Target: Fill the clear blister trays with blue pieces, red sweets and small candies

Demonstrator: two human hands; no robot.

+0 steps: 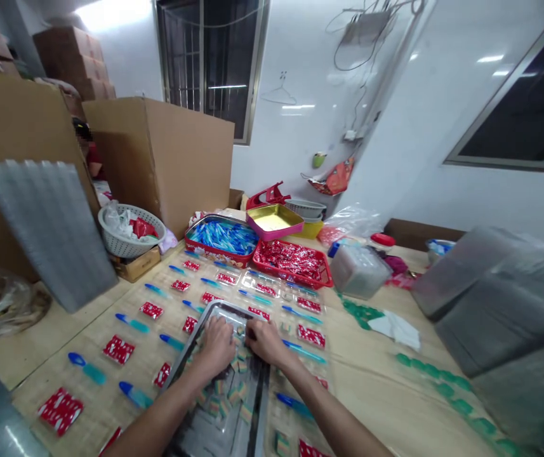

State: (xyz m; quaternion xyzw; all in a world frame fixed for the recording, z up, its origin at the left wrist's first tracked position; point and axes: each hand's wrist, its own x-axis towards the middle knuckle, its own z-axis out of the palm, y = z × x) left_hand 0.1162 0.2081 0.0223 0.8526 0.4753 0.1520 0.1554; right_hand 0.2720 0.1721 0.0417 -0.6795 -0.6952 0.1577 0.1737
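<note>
A long metal tray (pixel 258 406) lies lengthwise before me, with small striped multicoloured pieces (pixel 219 400) scattered in it. My left hand (pixel 218 346) is over the tray's far half, its fingers curled down among the pieces. Beside it, my right hand (pixel 263 341) is closed near the tray's right rim, fingertips bent inward. Whatever either hand grips is hidden by the fingers. Around the tray stand rows of clear plastic compartments, holding red packets with white spots (pixel 119 349) and blue pen-like sticks (pixel 131 322). A few compartments at the right also hold striped pieces (pixel 282 442).
Behind the rows are a tin of blue sticks (pixel 224 236), a red basket of red packets (pixel 293 261) and a gold-lined box (pixel 275 219). Stacked plastic trays (pixel 43 222) lean at left. Grey plastic-covered stacks (pixel 504 317) and green pieces (pixel 438 374) are at right.
</note>
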